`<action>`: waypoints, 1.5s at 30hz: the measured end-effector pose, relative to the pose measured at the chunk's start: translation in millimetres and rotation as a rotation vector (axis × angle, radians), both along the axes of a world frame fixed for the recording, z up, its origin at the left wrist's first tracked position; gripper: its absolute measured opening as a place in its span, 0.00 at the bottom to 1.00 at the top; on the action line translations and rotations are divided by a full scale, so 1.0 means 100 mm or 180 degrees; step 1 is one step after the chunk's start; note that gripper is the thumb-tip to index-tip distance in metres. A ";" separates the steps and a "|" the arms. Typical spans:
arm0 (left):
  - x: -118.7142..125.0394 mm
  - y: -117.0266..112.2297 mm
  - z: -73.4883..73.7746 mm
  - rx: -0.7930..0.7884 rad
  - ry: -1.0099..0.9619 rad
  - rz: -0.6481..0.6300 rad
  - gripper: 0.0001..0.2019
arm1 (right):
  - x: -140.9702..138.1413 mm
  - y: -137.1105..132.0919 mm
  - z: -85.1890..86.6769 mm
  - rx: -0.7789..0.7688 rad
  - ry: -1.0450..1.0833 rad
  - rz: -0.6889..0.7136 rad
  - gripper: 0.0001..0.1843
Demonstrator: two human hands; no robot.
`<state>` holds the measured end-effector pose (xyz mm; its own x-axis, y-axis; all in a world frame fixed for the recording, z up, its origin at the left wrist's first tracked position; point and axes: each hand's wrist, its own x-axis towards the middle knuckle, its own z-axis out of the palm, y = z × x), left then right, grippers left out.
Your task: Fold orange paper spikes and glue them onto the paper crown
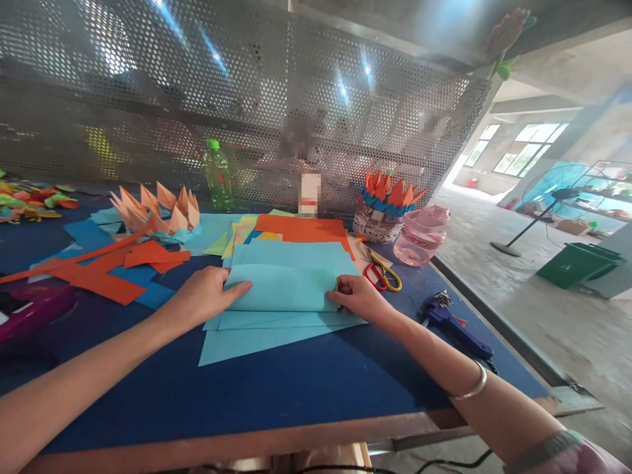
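A light blue paper sheet (pixel 279 288) lies folded over on top of a stack of blue sheets (pixel 281 339) in the middle of the table. My left hand (pixel 205 297) presses on the sheet's left end, fingers flat against the fold. My right hand (pixel 358 297) pinches its right end between fingers and thumb. Just beyond the stack lies an orange paper sheet (pixel 301 229). Red-and-yellow-handled scissors (pixel 382 273) lie beyond my right hand, and orange paper strips (pixel 106 276) lie left of my left hand.
The dark blue table (pixel 296 395) carries folded orange paper crowns (pixel 158 210), (pixel 388 194), a green-capped bottle (pixel 217 176), a pink jar (pixel 422 234) and a blue glue gun (pixel 457 332). A perforated metal screen (pixel 237 85) stands behind. The table's right edge drops to a concrete floor.
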<state>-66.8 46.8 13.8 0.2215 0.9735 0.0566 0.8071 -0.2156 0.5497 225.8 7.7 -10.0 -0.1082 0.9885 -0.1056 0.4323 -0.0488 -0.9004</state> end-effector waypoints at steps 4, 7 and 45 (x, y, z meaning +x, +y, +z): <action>0.02 -0.03 0.01 0.0105 0.0619 0.0035 0.20 | 0.00 0.05 0.05 -0.0330 0.0168 0.0029 0.12; 0.01 -0.02 -0.03 0.0229 0.0821 -0.0059 0.21 | 0.00 0.06 0.06 -0.0431 0.0231 -0.0008 0.10; 0.36 -0.31 -0.24 0.0537 0.0796 -0.2512 0.27 | 0.05 0.01 -0.03 0.0018 -0.0386 -0.0235 0.15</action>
